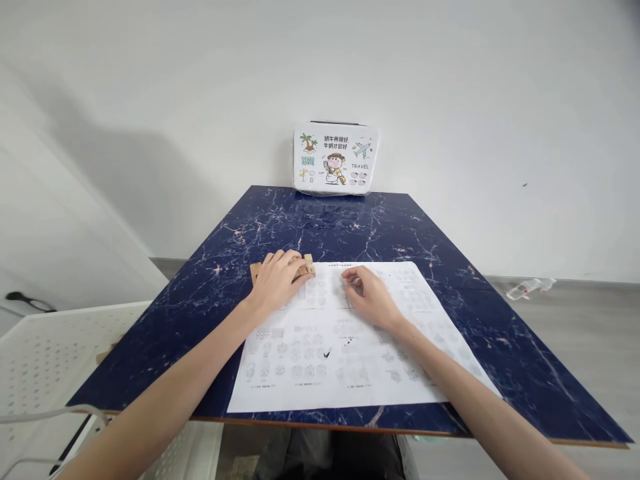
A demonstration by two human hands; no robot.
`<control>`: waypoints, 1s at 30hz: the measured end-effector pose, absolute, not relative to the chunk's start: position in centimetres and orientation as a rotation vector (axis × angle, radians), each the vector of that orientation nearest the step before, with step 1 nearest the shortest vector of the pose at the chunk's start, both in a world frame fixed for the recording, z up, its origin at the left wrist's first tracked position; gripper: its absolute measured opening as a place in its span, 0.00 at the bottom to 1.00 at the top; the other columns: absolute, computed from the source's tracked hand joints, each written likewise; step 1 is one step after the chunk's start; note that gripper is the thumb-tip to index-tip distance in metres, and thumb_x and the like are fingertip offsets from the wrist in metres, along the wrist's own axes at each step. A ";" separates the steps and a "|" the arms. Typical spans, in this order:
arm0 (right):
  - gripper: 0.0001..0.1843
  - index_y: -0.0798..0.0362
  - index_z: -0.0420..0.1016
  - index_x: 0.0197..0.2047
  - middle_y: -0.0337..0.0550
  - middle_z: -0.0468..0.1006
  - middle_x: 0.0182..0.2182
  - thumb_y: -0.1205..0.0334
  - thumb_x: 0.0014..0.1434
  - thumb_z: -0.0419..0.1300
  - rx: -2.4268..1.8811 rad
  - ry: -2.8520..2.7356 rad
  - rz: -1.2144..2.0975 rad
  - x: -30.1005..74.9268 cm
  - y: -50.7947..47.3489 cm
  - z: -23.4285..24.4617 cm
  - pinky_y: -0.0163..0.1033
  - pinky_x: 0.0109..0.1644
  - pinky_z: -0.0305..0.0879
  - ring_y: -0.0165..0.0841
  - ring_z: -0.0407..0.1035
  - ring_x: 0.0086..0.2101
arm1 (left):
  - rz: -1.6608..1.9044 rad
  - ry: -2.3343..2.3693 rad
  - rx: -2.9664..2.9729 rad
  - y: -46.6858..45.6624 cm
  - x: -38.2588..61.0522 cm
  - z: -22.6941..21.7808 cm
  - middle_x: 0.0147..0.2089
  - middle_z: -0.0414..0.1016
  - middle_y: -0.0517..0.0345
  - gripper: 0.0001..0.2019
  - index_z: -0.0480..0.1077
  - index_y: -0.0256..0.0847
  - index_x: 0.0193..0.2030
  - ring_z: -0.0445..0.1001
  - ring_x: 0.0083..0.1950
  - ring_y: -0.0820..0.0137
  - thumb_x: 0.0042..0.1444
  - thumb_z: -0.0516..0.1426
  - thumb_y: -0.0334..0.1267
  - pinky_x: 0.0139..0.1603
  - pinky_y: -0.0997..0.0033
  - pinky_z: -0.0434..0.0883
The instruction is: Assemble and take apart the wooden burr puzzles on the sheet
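Note:
My left hand (276, 277) lies over some light notched wooden pieces (309, 264) at the upper left corner of the paper sheet (300, 390). Its fingers curl down around them and hide most of their shape; a wooden corner (255, 272) shows on the far side of the hand. Over the upper middle of the sheet is my right hand (371, 297), fingers loosely bent with a gap to the thumb. Nothing can be seen in it. The sheet carries rows of small grey diagrams and a few dark marks (327, 352).
The sheet lies on a dark blue marble-patterned table (330, 230). A white case (336, 159) with cartoon prints stands at the far edge against the wall. A white perforated surface (50, 360) and a cable (40, 417) are at the left; a crumpled clear wrapper (530, 288) lies on the floor at right.

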State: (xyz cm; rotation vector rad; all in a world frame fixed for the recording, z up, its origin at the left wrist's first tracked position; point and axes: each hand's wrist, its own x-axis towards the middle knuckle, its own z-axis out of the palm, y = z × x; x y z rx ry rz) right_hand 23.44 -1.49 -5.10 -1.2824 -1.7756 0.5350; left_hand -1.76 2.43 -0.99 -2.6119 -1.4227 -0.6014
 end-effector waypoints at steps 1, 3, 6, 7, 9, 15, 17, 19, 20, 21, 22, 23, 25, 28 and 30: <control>0.10 0.51 0.74 0.45 0.47 0.79 0.43 0.64 0.60 0.56 -1.279 -1.781 0.538 23.5 -1.4 -5.1 0.46 0.44 0.71 0.38 0.73 0.38 | -0.631 -1.427 -2.616 2.4 -1.9 -0.9 0.60 0.75 0.48 0.19 0.76 0.46 0.57 0.72 0.56 0.50 0.70 0.56 0.53 0.57 0.46 0.68; 0.10 0.51 0.74 0.45 0.47 0.80 0.42 0.64 0.61 0.55 -1.273 -1.790 0.543 23.6 -1.3 -5.0 0.44 0.43 0.71 0.38 0.73 0.36 | -0.703 -1.429 -2.618 2.4 -2.5 -0.6 0.61 0.73 0.47 0.23 0.73 0.45 0.61 0.71 0.58 0.50 0.67 0.58 0.56 0.61 0.46 0.68; 0.10 0.51 0.74 0.45 0.46 0.80 0.41 0.63 0.62 0.55 -1.265 -1.799 0.545 23.7 -1.2 -5.0 0.43 0.41 0.70 0.37 0.72 0.35 | -0.780 -1.489 -2.577 2.3 -4.1 -0.4 0.64 0.69 0.45 0.31 0.68 0.44 0.65 0.67 0.64 0.48 0.62 0.62 0.60 0.67 0.44 0.65; 0.10 0.51 0.74 0.45 0.46 0.80 0.41 0.63 0.62 0.55 -1.262 -1.802 0.545 23.7 -1.2 -5.0 0.43 0.40 0.70 0.36 0.72 0.35 | -0.775 -1.531 -2.560 2.3 -4.8 -0.4 0.66 0.67 0.44 0.34 0.67 0.44 0.66 0.66 0.66 0.47 0.60 0.62 0.61 0.69 0.44 0.64; 0.09 0.51 0.74 0.45 0.46 0.80 0.41 0.64 0.62 0.55 -1.255 -1.811 0.543 23.7 -1.2 -5.0 0.42 0.40 0.69 0.36 0.71 0.34 | -0.710 -1.597 -2.577 2.2 -6.4 -0.8 0.69 0.64 0.42 0.40 0.63 0.43 0.70 0.62 0.70 0.44 0.58 0.62 0.64 0.71 0.41 0.62; 0.11 0.51 0.74 0.44 0.47 0.79 0.42 0.66 0.61 0.54 -1.250 -1.837 0.533 23.7 -1.3 -5.0 0.43 0.41 0.68 0.36 0.70 0.35 | -0.536 -1.751 -2.778 2.3 -9.1 -1.9 0.73 0.61 0.38 0.49 0.56 0.41 0.74 0.58 0.74 0.41 0.54 0.62 0.69 0.73 0.39 0.59; 0.11 0.51 0.74 0.45 0.47 0.79 0.42 0.66 0.61 0.54 -1.251 -1.844 0.530 23.7 -1.3 -5.0 0.43 0.41 0.68 0.36 0.70 0.35 | -0.549 -1.777 -2.776 2.3 -9.0 -1.8 0.73 0.62 0.39 0.50 0.56 0.42 0.74 0.57 0.74 0.41 0.54 0.62 0.70 0.73 0.39 0.59; 0.11 0.51 0.74 0.45 0.47 0.79 0.42 0.66 0.61 0.54 -1.253 -1.849 0.525 23.8 -1.3 -5.0 0.43 0.41 0.67 0.36 0.70 0.35 | -0.576 -1.789 -2.780 2.2 -8.7 -1.7 0.72 0.63 0.39 0.49 0.57 0.42 0.74 0.58 0.74 0.42 0.54 0.61 0.70 0.72 0.40 0.61; 0.10 0.51 0.74 0.44 0.47 0.79 0.42 0.66 0.61 0.54 -1.253 -1.853 0.523 23.8 -1.3 -4.9 0.43 0.41 0.67 0.36 0.70 0.35 | -0.588 -1.791 -2.784 2.2 -8.6 -1.6 0.72 0.63 0.40 0.48 0.58 0.42 0.73 0.59 0.73 0.42 0.54 0.61 0.70 0.72 0.40 0.61; 0.10 0.51 0.74 0.44 0.47 0.79 0.42 0.66 0.61 0.54 -1.253 -1.857 0.523 23.8 -1.4 -4.9 0.43 0.41 0.67 0.36 0.70 0.35 | -0.600 -1.790 -2.787 2.2 -8.5 -1.5 0.72 0.64 0.40 0.47 0.59 0.42 0.73 0.60 0.73 0.42 0.55 0.61 0.70 0.71 0.41 0.62; 0.10 0.51 0.74 0.44 0.47 0.79 0.42 0.66 0.61 0.54 -1.253 -1.862 0.523 23.8 -1.4 -4.9 0.43 0.42 0.67 0.36 0.70 0.35 | -0.605 -1.787 -2.789 2.1 -8.4 -1.4 0.71 0.65 0.40 0.46 0.60 0.42 0.73 0.61 0.72 0.42 0.56 0.60 0.69 0.70 0.41 0.63; 0.11 0.51 0.74 0.44 0.47 0.79 0.42 0.66 0.61 0.54 -1.253 -1.865 0.523 23.8 -1.5 -4.9 0.43 0.42 0.67 0.37 0.70 0.35 | -0.603 -1.781 -2.792 2.1 -8.4 -1.3 0.71 0.66 0.40 0.45 0.61 0.42 0.72 0.62 0.72 0.43 0.57 0.60 0.69 0.70 0.41 0.63; 0.11 0.51 0.74 0.44 0.47 0.79 0.42 0.67 0.61 0.54 -1.258 -1.870 0.523 23.8 -1.5 -4.9 0.43 0.42 0.67 0.37 0.70 0.36 | -0.593 -1.763 -2.792 2.2 -8.4 -1.2 0.70 0.67 0.40 0.44 0.62 0.42 0.72 0.64 0.71 0.43 0.57 0.60 0.69 0.70 0.41 0.64; 0.11 0.51 0.75 0.45 0.47 0.79 0.41 0.66 0.61 0.54 -1.267 -1.882 0.523 23.8 -1.6 -4.9 0.43 0.42 0.67 0.37 0.70 0.36 | -0.580 -1.735 -2.784 2.3 -8.3 -1.2 0.69 0.69 0.41 0.43 0.64 0.41 0.71 0.65 0.69 0.44 0.57 0.60 0.68 0.69 0.42 0.65; 0.11 0.51 0.74 0.45 0.47 0.78 0.41 0.66 0.61 0.54 -1.269 -1.890 0.519 23.8 -1.6 -4.9 0.43 0.42 0.67 0.37 0.70 0.36 | -0.568 -1.709 -2.773 2.4 -8.3 -1.1 0.69 0.70 0.42 0.41 0.65 0.41 0.70 0.66 0.69 0.44 0.59 0.60 0.67 0.69 0.43 0.65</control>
